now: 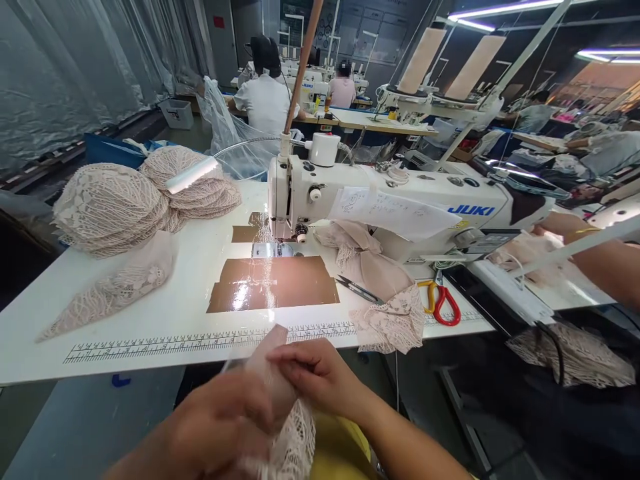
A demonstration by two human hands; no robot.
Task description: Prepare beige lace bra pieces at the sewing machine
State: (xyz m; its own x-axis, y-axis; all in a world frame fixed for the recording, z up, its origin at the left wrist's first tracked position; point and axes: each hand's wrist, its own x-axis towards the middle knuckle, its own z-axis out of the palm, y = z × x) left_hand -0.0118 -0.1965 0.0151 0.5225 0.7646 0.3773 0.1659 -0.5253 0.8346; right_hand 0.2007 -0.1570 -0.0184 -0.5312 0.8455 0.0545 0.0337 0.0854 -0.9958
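1. White table (pixel 150 313) fills the middle of the frame, with a printed ruler along its near edge and a brown patch (pixel 273 283) at centre.
2. Sewing machine (pixel 380 200) sits centre to right of centre, needle end over the brown patch, a paper sheet taped on its arm.
3. Stack of lace cups (pixel 140 200) at upper left of the table; one loose lace piece (pixel 115 293) lies just below it.
4. Beige fabric pile (pixel 380 280) is draped under the machine arm, its lace end hanging over the table's near edge.
5. Lace piece (pixel 293 427) is at bottom centre, off the table and below its near edge, held between both hands.
6. Left hand (pixel 225 420), bottom centre-left, is closed around the lace piece; blurred, so the finger grip is unclear.
7. Right hand (pixel 315 377), bottom centre, has its fingers curled and pinching the top of the same piece.
8. Red and yellow scissors (pixel 443 303) lie right of the fabric pile; small snips (pixel 357 289) lie just left of it.
9. Another person's arm (pixel 595 257) reaches in at right edge; other workers are seated at top centre.
10. Risk, my judgement: open lace could snag on fingers and stretch or tear if pulled hard; the hanging fabric could slide off the edge if bumped; snips sit near enough to catch on lace.
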